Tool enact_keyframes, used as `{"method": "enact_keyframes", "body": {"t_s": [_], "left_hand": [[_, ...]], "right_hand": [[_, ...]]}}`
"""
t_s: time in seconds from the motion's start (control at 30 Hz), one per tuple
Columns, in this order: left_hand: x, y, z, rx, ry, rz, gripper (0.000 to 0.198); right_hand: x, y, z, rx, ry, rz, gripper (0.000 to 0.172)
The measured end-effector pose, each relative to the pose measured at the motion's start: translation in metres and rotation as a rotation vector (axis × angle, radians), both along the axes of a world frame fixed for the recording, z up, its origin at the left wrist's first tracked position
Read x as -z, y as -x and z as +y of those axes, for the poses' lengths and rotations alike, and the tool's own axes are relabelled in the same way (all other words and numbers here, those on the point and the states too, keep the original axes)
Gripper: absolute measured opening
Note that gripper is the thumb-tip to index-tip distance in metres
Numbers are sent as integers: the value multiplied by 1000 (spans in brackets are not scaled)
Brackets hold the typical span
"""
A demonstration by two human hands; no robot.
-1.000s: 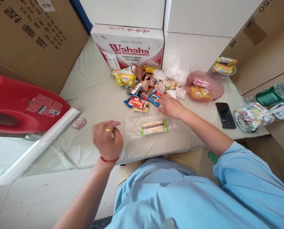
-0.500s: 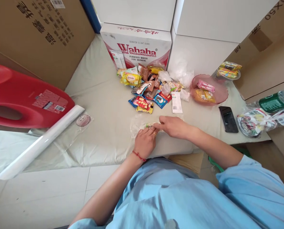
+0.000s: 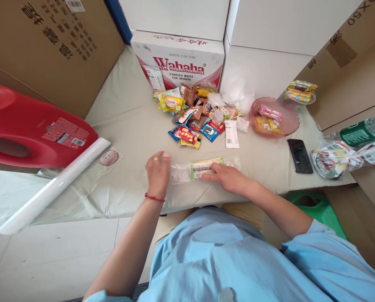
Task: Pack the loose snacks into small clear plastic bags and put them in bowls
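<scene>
Pinching green-edged rectangular packet with your right hand; left hand beside clear plastic film, fingers' state unclear

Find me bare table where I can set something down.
Bare cover shows between the red jug and the snack pile, beyond the left hand. A smaller patch lies between the white packet and the phone, in front of the pink bowl. Crowded: against the Wahaha box, right of the phone, and where the right hand holds the snack bar.
</scene>
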State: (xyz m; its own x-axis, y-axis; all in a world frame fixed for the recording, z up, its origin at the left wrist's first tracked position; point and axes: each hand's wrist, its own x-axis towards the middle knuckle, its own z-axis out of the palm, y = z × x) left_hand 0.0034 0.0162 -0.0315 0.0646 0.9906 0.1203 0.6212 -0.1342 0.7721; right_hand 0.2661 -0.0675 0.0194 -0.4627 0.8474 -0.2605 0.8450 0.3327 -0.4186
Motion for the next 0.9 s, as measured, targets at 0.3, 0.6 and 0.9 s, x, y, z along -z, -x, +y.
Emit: {"method": "enact_keyframes", "body": {"t_s": [0.3,0.6,0.9], "left_hand": [[-50,-41,-37,83,162,71,13],[-30,-95,-74,414,-165,479,39],[-20,-85,-83,411,-275,595,45]], "right_hand": [[-4,-3,22,87,111,229,20],[14,-38,16,321,-271,314,39],[14,-50,3,642,-301,356,11]]}}
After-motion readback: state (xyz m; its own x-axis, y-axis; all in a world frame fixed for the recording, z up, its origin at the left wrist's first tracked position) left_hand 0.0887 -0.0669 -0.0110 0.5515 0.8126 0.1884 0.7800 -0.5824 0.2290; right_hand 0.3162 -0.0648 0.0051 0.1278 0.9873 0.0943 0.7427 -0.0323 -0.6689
